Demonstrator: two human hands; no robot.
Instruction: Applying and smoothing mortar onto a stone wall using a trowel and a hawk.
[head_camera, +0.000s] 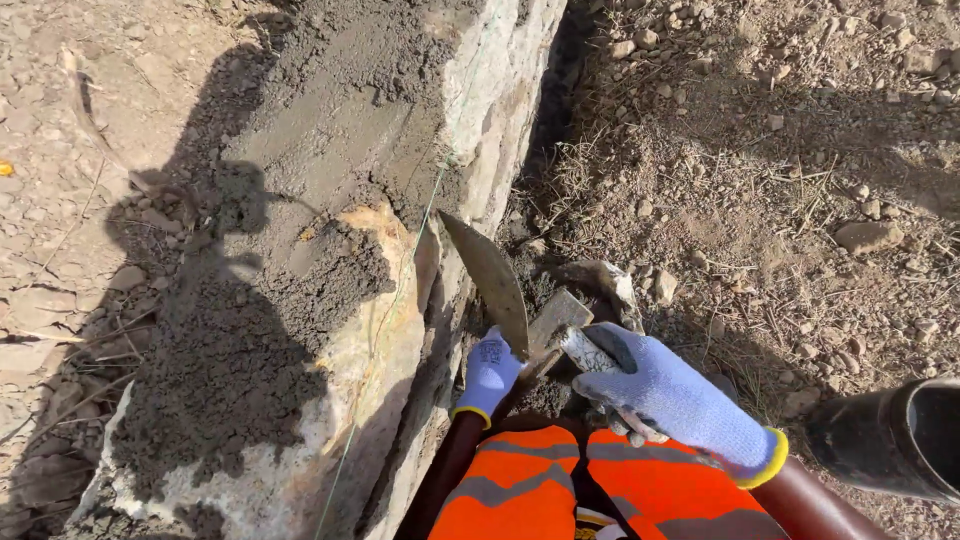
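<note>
Grey wet mortar (330, 150) covers the top of a rough stone wall (380, 370). A pointed steel trowel (490, 280) stands on edge in the gap beside the wall's right face. My right hand (670, 395), in a pale blue glove with a yellow cuff, is closed around its mortar-crusted handle. My left hand (490, 375), gloved the same way, grips the wooden handle of a small hammer (558, 318), whose metal head sits just right of the trowel blade. Both hands are low, close to my orange vest (600, 490).
A thin green string line (395, 290) runs along the wall's top right edge. Loose stones (865, 235) and dry soil lie to the right. A dark rubber boot (890, 440) stands at the lower right. Cracked dry ground lies left of the wall.
</note>
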